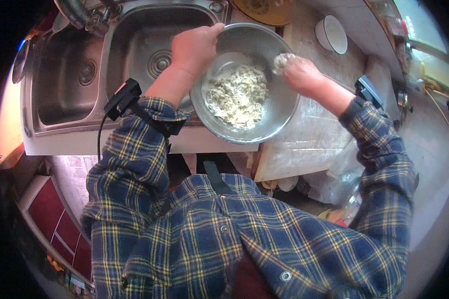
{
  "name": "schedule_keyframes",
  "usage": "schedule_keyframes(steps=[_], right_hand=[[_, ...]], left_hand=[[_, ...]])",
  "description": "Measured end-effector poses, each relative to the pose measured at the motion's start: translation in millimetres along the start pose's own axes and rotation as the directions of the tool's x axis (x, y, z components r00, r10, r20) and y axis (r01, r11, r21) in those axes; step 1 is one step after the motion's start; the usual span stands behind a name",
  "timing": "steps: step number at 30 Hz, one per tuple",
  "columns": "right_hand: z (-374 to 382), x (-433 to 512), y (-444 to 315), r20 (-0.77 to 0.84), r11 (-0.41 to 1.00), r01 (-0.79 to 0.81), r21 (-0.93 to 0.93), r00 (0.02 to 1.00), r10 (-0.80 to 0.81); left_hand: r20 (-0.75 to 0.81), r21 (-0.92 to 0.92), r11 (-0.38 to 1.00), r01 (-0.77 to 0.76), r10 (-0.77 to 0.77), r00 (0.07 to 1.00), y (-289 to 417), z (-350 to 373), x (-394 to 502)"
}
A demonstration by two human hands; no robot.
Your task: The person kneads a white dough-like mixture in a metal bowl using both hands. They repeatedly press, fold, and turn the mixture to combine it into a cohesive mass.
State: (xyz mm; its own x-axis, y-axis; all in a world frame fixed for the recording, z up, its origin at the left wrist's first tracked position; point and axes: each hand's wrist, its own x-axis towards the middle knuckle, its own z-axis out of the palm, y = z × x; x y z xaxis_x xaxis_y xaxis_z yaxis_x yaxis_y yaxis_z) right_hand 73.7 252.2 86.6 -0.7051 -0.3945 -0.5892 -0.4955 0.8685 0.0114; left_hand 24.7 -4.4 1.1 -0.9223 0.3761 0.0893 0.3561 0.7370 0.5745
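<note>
A large stainless steel mixing bowl (280, 108) is before me, overlapping the edge of the sink and the wooden board. Inside it lies a shaggy, crumbly mass of flour dough (239, 95), with loose flour around it. My left hand (194, 48) grips the bowl's rim at the upper left, its thumb over the edge. Over the right side of the rim is my right hand (297, 73), its fingers curled and thickly coated with pale dough. Whether those fingers also hold a lump of dough cannot be made out.
A double-basin steel sink (106, 74) with a faucet (97, 22) lies to the left. Flour dusts the wooden board (307, 138) at the right. Beyond stand a white enamel bowl (331, 35) and a round yellowish item (263, 9). Plastic bags (340, 179) sit below the board.
</note>
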Motion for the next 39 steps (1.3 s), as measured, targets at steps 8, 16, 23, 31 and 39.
schedule_keyframes(steps=[8,16,23,31,39], right_hand=[[21.9,-102.3,-63.9,0.056,0.967,0.031,0.252,0.997,-0.046],[49.3,-37.4,-167.3,-0.160,0.485,0.133,0.865,0.987,0.014],[59.0,-72.8,-77.6,0.227,0.955,-0.007,0.296,0.972,-0.063],[44.4,40.7,40.5,-0.082,0.886,0.274,-0.374,0.942,-0.326],[37.7,-63.3,-55.6,0.213,0.985,0.058,0.160,0.973,-0.092]], left_hand=[[-0.014,-0.104,0.987,0.119,-0.121,0.993,0.5,10.3,-1.5],[-0.067,-0.084,0.991,0.104,-0.110,0.992,-3.3,20.3,-0.1],[-0.070,0.006,0.998,-0.056,0.057,0.996,-5.1,12.7,1.3],[0.019,0.082,0.994,-0.066,0.064,0.998,-4.2,5.9,3.0],[-0.067,0.056,0.998,0.012,-0.009,0.998,4.6,6.8,-1.7]])
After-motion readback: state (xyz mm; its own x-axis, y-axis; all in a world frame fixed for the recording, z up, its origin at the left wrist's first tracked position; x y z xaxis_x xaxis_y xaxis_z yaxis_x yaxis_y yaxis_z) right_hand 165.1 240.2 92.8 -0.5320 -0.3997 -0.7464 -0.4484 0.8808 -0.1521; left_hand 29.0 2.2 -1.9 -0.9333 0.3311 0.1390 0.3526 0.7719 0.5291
